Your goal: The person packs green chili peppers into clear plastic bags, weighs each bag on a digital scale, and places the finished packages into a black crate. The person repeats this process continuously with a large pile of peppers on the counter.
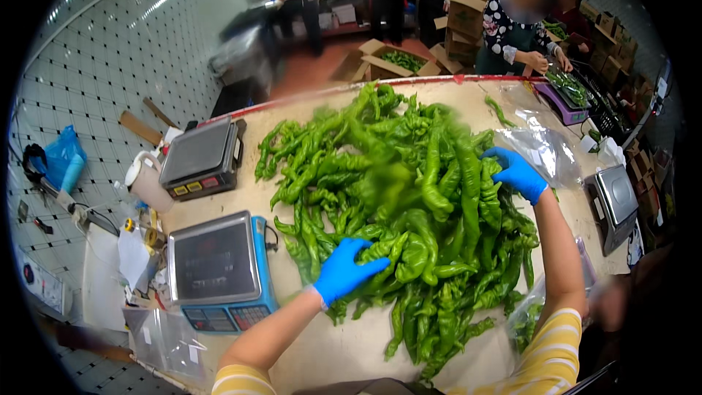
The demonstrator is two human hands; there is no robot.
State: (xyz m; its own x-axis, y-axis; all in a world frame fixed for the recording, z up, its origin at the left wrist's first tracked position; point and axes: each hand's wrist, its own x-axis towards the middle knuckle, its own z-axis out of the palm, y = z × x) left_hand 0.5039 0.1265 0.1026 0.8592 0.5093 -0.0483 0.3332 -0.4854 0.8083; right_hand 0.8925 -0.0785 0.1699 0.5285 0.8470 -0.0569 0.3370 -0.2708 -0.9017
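Observation:
A large heap of long green peppers (455,175) covers the middle of the pale table (373,334). My left hand (348,269), in a blue glove, lies at the heap's near left side with thumb and fingers apart around some peppers; whether it grips any is unclear. At the heap's right edge, my right hand (515,173), gloved in blue too, has its fingers bent over a curly pepper (490,192); a firm hold cannot be made out. Some peppers in the heap's centre look blurred.
Two digital scales (214,258) (197,151) stand at left beside a pitcher (145,178). Clear plastic bags (540,148) and another scale (614,203) are at right. A co-worker (515,27) handles green produce over a purple scale (565,101). Open cartons (397,60) stand beyond the table.

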